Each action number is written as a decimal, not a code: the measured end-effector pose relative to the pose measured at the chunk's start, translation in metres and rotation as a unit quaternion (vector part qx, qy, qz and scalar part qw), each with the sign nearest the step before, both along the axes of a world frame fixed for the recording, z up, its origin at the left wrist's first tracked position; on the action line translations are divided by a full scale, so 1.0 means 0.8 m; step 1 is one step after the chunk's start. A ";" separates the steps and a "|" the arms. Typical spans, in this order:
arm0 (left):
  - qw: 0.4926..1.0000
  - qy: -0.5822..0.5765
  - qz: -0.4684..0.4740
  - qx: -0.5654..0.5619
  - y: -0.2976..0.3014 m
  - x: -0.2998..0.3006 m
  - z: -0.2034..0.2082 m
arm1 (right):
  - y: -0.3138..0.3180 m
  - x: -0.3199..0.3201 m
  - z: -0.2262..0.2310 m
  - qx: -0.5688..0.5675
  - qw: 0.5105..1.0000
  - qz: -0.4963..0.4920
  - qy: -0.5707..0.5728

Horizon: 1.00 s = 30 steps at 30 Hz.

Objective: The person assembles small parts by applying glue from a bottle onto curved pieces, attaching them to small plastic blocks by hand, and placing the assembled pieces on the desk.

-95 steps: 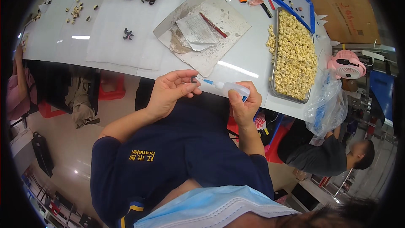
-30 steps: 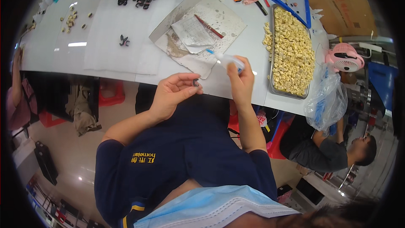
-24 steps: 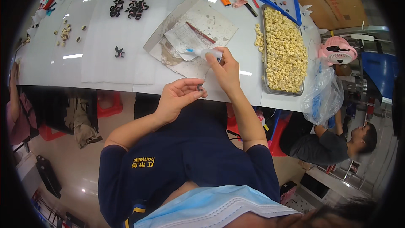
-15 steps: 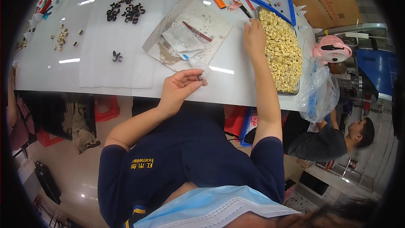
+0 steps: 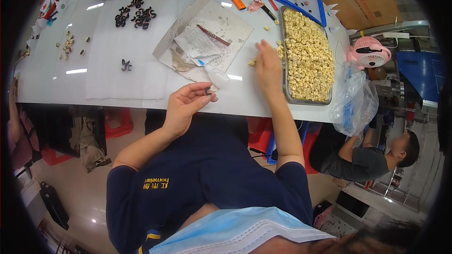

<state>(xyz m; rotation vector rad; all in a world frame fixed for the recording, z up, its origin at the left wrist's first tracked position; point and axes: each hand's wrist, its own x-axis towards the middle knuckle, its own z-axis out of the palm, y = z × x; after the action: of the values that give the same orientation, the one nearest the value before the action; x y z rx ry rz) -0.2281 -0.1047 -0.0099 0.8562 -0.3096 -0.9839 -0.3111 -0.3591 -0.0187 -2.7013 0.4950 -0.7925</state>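
Observation:
My left hand [image 5: 181, 108] is closed in a pinch on a small dark curved piece [image 5: 207, 91], held over the table's near edge. Just beyond those fingertips lies a clear squeeze bottle [image 5: 217, 77] with a blue tip. My right hand [image 5: 269, 70] is over the table beside the left rim of a metal tray [image 5: 285, 73], its fingers stretched out and slightly blurred. Many small pale yellow pieces [image 5: 308, 56] fill that tray. One loose yellow piece [image 5: 253, 61] is right beside my right hand; another [image 5: 266, 28] lies farther off.
A white cardboard sheet [image 5: 235, 30] holds a paper slip and a brown stick [image 5: 213, 35]. Dark curved pieces [image 5: 141, 16] are heaped at the left. An orange lighter [image 5: 236, 0], blue tray [image 5: 323, 7], pink fan [image 5: 369, 51] and plastic bag [image 5: 351, 99] stand around; a person [image 5: 372, 157] sits at the right.
My right hand has drawn back from the tray's far left corner, toward me and leftward. Loose yellow pieces now show on the table. My left hand still pinches the dark piece.

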 end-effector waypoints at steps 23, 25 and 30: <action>0.999 -0.022 -0.016 0.038 0.012 -0.010 0.003 | -0.025 -0.019 0.037 -0.066 0.994 -0.082 0.012; 0.998 -0.025 -0.001 0.053 0.014 -0.010 0.000 | -0.041 -0.046 0.050 -0.070 0.986 -0.135 -0.064; 0.999 -0.004 -0.047 0.021 -0.003 -0.021 -0.003 | -0.097 -0.085 0.042 -0.191 0.916 -0.350 -0.046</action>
<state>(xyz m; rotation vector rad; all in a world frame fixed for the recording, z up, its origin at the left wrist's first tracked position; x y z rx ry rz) -0.2447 -0.1068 -0.0122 0.8907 -0.3394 -1.0777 -0.3788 -0.4369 0.0152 -2.7990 1.4693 -1.2980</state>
